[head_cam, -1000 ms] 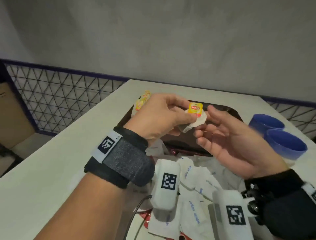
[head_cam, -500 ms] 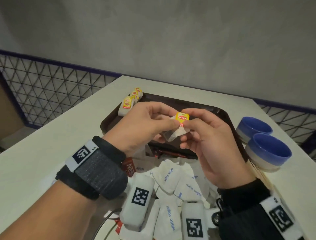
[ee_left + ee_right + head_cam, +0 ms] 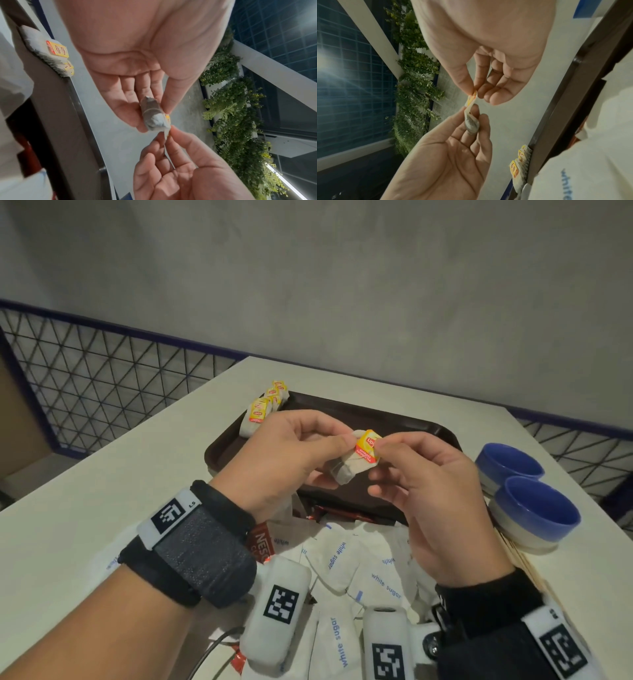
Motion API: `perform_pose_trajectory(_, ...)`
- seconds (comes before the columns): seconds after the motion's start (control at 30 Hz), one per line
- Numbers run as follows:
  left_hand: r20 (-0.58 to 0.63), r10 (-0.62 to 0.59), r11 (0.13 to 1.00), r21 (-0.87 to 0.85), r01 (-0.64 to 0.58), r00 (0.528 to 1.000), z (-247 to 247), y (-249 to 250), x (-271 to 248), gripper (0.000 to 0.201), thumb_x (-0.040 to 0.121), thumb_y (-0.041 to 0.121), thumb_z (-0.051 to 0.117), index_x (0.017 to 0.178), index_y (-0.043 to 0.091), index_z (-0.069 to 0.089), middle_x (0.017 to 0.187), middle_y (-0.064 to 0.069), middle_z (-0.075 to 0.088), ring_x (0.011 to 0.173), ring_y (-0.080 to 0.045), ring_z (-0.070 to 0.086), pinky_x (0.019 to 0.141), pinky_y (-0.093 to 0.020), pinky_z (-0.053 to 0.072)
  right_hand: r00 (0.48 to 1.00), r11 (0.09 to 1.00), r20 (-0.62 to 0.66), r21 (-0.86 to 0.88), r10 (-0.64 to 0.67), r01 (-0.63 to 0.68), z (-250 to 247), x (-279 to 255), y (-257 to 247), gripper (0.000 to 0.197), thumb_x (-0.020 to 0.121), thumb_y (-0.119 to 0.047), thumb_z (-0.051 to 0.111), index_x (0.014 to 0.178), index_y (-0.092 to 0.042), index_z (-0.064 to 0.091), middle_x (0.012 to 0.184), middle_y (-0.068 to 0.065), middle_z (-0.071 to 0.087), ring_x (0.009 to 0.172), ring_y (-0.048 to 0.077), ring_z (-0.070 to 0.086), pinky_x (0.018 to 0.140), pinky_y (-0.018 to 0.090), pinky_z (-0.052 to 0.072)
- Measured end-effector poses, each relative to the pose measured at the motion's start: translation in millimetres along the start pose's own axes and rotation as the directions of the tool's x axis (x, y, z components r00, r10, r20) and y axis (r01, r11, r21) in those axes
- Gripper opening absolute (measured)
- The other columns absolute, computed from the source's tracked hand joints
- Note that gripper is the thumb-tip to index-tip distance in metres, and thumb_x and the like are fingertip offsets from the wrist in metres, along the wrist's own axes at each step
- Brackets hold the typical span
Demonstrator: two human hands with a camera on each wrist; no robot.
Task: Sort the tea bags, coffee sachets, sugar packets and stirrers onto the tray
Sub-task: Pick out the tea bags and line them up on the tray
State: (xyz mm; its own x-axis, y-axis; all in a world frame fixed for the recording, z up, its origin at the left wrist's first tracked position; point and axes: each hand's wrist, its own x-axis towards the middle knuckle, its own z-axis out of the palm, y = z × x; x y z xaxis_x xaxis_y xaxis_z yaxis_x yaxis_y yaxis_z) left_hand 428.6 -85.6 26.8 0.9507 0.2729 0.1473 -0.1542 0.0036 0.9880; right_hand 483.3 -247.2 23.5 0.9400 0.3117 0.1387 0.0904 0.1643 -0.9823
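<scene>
Tea bag held in both hands above the tray.

Left hand (image 3: 291,453) pinches the soft paper tea bag (image 3: 349,467); right hand (image 3: 424,491) pinches its yellow-red "Lipton" tag (image 3: 368,446). Dark brown tray (image 3: 411,422) lies beneath, more tagged tea bags (image 3: 263,409) at its 10 o'clock corner. White "white sugar" packets (image 3: 337,556) crowd the worktop (image 3: 85,508) below the wrists; two blue bowls (image 3: 534,511) at 3 o'clock.

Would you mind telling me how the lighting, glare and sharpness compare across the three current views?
Head view: even, dim light, the tea bag and its yellow tag sharp, wide-angle bending at the edges. Left wrist view: the left hand fills the frame, the near palm soft, tea bag in shadow. Right wrist view: a bright flare at the left edge, the right hand dim.
</scene>
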Motion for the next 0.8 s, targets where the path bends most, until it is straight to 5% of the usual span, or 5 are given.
perform_pose_trajectory(0.17, 0.001, -0.023, 0.999, -0.040, 0.023, 1.000, 1.0, -0.2, 0.0, 0.005, 0.094, 0.015, 0.071, 0.094, 0.012, 0.075, 0.082, -0.003, 0.076, 0.070, -0.012, 0.068, 0.069, -0.031, 0.063, 0.999, 1.000, 0.036, 0.022, 0.006, -0.007, 0.8, -0.6, -1.8, 0.006, 0.091, -0.008, 0.072, 0.097, -0.005, 0.073, 0.089, 0.015, 0.076, 0.072, 0.019, 0.069, 0.068, 0.033, 0.061)
perform_pose_trajectory(0.5, 0.058, -0.010, 1.000, 0.013, 0.010, 0.998, 1.1, -4.6, 1.0, 0.017, 0.094, 0.022, 0.069, 0.104, 0.012, 0.079, 0.100, -0.005, 0.080, 0.097, -0.019, 0.076, 0.077, -0.025, 0.058, 0.994, 0.993, -0.015, 0.054, -0.104, 0.104, -1.2, 0.5, -2.9, 0.011, 0.083, -0.005, 0.077, 0.093, -0.004, 0.071, 0.088, 0.016, 0.076, 0.080, 0.025, 0.071, 0.077, 0.041, 0.062)
perform_pose_trajectory(0.8, 0.046, 0.016, 1.000, 0.010, -0.016, 0.999, 0.4, -4.3, 1.5, 0.028, 0.081, 0.029, 0.074, 0.104, 0.014, 0.080, 0.099, -0.004, 0.080, 0.095, -0.016, 0.075, 0.082, -0.032, 0.057, 0.989, 0.989, -0.008, -0.013, -0.149, 0.149, -3.1, -0.7, -4.0, 0.012, 0.085, -0.010, 0.076, 0.097, -0.010, 0.076, 0.092, 0.010, 0.078, 0.092, 0.033, 0.074, 0.082, 0.044, 0.063)
